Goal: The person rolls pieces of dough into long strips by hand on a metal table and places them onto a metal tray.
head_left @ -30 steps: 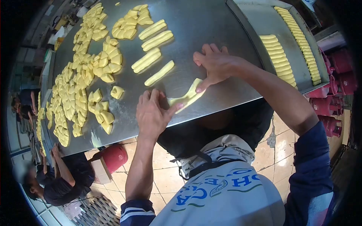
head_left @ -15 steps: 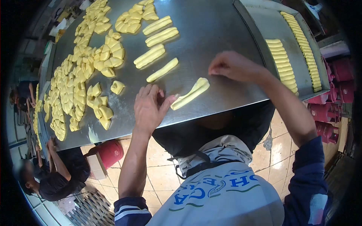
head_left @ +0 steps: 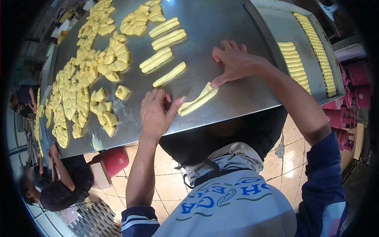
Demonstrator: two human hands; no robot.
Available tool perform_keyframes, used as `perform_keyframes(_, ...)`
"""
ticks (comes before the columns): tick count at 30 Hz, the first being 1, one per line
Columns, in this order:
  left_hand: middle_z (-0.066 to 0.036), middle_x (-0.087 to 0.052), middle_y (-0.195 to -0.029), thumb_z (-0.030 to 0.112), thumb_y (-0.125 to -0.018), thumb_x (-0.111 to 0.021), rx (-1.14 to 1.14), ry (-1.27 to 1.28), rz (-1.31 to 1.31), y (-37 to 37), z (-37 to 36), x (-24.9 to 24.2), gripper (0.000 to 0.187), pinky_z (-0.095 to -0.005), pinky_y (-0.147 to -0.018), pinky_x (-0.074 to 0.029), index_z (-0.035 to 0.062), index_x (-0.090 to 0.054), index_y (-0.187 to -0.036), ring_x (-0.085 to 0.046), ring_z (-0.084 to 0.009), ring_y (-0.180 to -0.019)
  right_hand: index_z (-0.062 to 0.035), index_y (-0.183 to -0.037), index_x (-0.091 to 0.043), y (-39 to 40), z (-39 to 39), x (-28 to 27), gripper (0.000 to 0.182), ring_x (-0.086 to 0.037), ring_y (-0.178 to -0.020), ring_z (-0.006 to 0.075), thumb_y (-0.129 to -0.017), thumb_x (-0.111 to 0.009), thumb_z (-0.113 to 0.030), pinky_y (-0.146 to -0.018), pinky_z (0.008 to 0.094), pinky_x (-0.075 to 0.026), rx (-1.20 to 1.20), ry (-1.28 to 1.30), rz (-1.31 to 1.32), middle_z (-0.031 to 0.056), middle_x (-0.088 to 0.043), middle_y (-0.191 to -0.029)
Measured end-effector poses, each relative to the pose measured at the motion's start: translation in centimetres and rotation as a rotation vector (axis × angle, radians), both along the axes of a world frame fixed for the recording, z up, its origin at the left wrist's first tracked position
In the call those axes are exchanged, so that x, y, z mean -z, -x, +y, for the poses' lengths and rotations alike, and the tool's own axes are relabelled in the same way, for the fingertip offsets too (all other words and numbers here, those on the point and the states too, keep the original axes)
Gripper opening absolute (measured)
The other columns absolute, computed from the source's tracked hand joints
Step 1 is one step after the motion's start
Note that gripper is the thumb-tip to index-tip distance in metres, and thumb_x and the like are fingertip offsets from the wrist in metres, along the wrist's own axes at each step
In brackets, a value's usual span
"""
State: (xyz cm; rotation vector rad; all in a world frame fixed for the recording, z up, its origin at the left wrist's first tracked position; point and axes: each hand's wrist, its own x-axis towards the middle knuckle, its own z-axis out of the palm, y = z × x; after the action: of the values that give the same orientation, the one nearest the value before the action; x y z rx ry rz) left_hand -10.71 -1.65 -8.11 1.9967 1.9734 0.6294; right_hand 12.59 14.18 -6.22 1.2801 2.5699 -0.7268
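Observation:
A pale yellow strip of dough (head_left: 199, 102) lies near the front edge of the metal table, partly folded along its length. My left hand (head_left: 155, 112) rests at its left end, thumb touching the dough and the other fingers curled on the table. At the right end, my right hand (head_left: 236, 62) presses its thumb on the dough, with the other fingers spread above the steel. Just beyond lie several rolled dough sticks, the nearest a single dough stick (head_left: 169, 74).
Many cut dough pieces (head_left: 75, 87) cover the table's left side. A metal tray (head_left: 312, 47) with rows of dough sticks stands at the right. Pink gas cylinders (head_left: 341, 118) stand beyond it. Another person (head_left: 59, 181) is at the lower left, by a red bucket (head_left: 115, 161).
My right hand has come down, its fingers spreading and its thumb meeting the right end of the dough strip. My left hand has barely moved.

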Motion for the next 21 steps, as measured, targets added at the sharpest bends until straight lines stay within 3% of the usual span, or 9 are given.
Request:
perform_keyframes(2, -0.013, -0.054, -0.077, 0.046, -0.079, -0.073, 0.0, 0.007, 0.028, -0.2, -0.1, -0.2, 0.047, -0.0398, -0.074, -0.043, 0.0023, -0.055, -0.078, -0.053, -0.0321, -0.08, -0.0053, -0.118, -0.051, -0.7, 0.4, 0.0, 0.098, -0.036, -0.128, 0.0388, -0.05, -0.081, -0.069, -0.097, 0.0563, -0.03, -0.057, 0.106, -0.011, 0.0209, -0.044, -0.125)
perform_keyframes(5, -0.012, -0.056, -0.079, 0.055, -0.073, -0.076, 0.001, -0.007, 0.169, -1.5, 0.4, -0.6, 0.056, -0.04, -0.075, -0.044, 0.0019, -0.058, -0.08, -0.055, -0.0326, -0.083, -0.0057, -0.118, -0.052, 0.7, -1.0, -0.1, 0.097, -0.035, -0.128, 0.0388, -0.051, -0.08, -0.069, -0.098, 0.0562, -0.029, -0.076, 0.037, -0.04, 0.0205, -0.045, -0.124)
perform_keyframes(8, -0.012, -0.058, -0.083, 0.062, -0.068, -0.076, -0.135, 0.129, 0.173, -2.2, 1.1, -0.9, 0.065, -0.0411, -0.078, -0.046, 0.0008, -0.061, -0.083, -0.057, -0.0328, -0.089, -0.0059, -0.12, -0.051, 2.4, -1.6, -0.3, 0.098, -0.034, -0.129, 0.0386, -0.052, -0.079, -0.071, -0.098, 0.0556, -0.028, 0.05, -0.037, -0.143, 0.0202, -0.045, -0.125)
perform_keyframes(11, -0.013, -0.059, -0.086, 0.064, -0.066, -0.076, -0.126, 0.035, 0.253, -1.8, 1.0, -0.1, 0.067, -0.0429, -0.079, -0.046, 0.0004, -0.06, -0.081, -0.058, -0.0327, -0.09, -0.0085, -0.118, -0.051, 2.8, -1.1, -0.4, 0.093, -0.032, -0.13, 0.0376, -0.053, -0.08, -0.069, -0.1, 0.0551, -0.027, 0.058, -0.068, -0.23, 0.0189, -0.044, -0.128)
perform_keyframes(14, -0.013, -0.059, -0.086, 0.063, -0.066, -0.077, -0.109, 0.019, 0.213, -1.3, 1.0, 0.0, 0.066, -0.0431, -0.079, -0.046, 0.0007, -0.06, -0.08, -0.058, -0.0327, -0.09, -0.0118, -0.115, -0.051, 0.0, 1.0, 0.7, 0.087, -0.033, -0.13, 0.0369, -0.054, -0.081, -0.067, -0.101, 0.0535, -0.027, -0.046, 0.024, 0.062, 0.0178, -0.044, -0.129)
perform_keyframes(21, -0.013, -0.057, -0.083, 0.062, -0.066, -0.078, -0.106, 0.025, 0.188, -1.5, 1.0, -0.2, 0.065, -0.0429, -0.078, -0.046, 0.0007, -0.059, -0.078, -0.057, -0.0327, -0.088, -0.0147, -0.108, -0.05, -1.8, 0.4, 1.7, 0.082, -0.034, -0.127, 0.035, -0.053, -0.081, -0.067, -0.099, 0.0493, -0.027, -0.052, -0.105, 0.111, 0.0157, -0.046, -0.121)
